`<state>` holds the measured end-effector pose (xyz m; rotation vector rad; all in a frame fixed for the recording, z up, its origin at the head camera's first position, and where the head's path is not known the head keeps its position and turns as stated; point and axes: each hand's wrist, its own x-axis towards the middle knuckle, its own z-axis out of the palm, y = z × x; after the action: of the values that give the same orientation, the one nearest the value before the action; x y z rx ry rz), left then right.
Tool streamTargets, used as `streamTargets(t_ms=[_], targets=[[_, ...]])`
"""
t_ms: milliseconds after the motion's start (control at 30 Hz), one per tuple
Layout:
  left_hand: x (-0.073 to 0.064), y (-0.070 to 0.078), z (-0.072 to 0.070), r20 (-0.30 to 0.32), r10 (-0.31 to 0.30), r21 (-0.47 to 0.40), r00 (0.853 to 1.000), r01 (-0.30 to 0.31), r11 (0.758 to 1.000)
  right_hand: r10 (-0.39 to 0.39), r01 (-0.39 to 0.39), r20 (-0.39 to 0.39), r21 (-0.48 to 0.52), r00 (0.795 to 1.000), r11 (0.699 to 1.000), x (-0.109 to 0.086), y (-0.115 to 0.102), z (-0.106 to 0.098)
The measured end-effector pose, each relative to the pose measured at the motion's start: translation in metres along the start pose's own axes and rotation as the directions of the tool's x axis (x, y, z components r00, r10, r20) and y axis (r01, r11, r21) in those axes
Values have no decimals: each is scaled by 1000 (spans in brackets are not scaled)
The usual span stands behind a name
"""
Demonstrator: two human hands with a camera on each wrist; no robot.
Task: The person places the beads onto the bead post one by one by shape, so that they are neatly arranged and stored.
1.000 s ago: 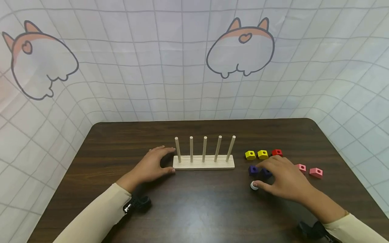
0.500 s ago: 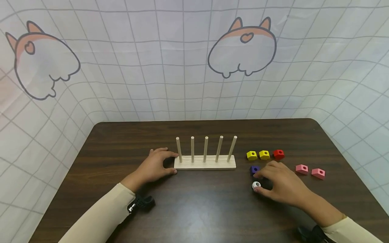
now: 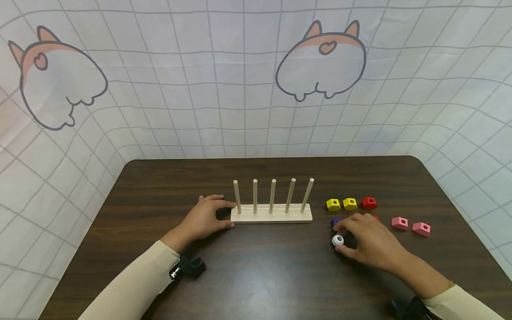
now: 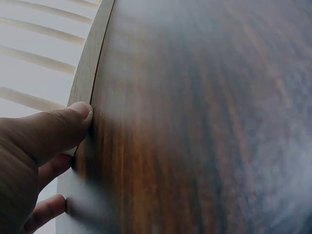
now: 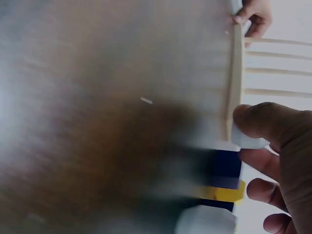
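Observation:
My left hand (image 3: 206, 218) grips the left end of a pale wooden peg stand (image 3: 288, 214), thumb on its front side and fingers behind. In the left wrist view the thumb presses the long edge of the base (image 4: 90, 73). A row of several upright bare pegs (image 3: 273, 195) rises from it. My right hand (image 3: 372, 238) pinches a white bead (image 3: 338, 240) with a hole, between thumb and forefinger. The right wrist view shows this bead (image 5: 248, 139) lifted in the fingertips. Just behind it lies a dark blue block (image 3: 335, 222), partly covered by the hand.
Two yellow blocks (image 3: 333, 205) and a red block (image 3: 369, 203) form a row behind the right hand. To its right lie two pink blocks (image 3: 422, 229). Another white piece (image 5: 207, 222) shows low in the right wrist view. A patterned white cloth (image 3: 240, 89) surrounds the dark table (image 3: 256, 266).
My right hand has closed on the white bead and raised it slightly, its hole now facing the head camera. The left hand has closed onto the stand's end.

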<state>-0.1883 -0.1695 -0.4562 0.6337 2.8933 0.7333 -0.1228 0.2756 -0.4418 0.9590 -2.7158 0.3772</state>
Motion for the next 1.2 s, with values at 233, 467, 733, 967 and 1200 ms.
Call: streamTargets(t_ms=[233, 467, 733, 967, 1200], targets=[[0, 1, -1, 7, -10, -3, 1000, 10, 1000, 13, -9, -53, 72, 998, 997, 15, 6, -13], [2, 2, -2, 7, -19, -9, 1000, 19, 1000, 58, -48, -66, 145, 996, 988, 35, 15, -23], [4, 3, -2, 33, -68, -42, 997, 70, 997, 149, -133, -44, 257, 988, 957, 62, 16, -39], [5, 4, -3, 27, -65, -40, 997, 66, 997, 168, -136, -81, 310, 982, 941, 86, 13, -55], [6, 5, -4, 28, -65, -44, 997, 66, 997, 164, -126, -96, 319, 982, 939, 106, 7, -66]])
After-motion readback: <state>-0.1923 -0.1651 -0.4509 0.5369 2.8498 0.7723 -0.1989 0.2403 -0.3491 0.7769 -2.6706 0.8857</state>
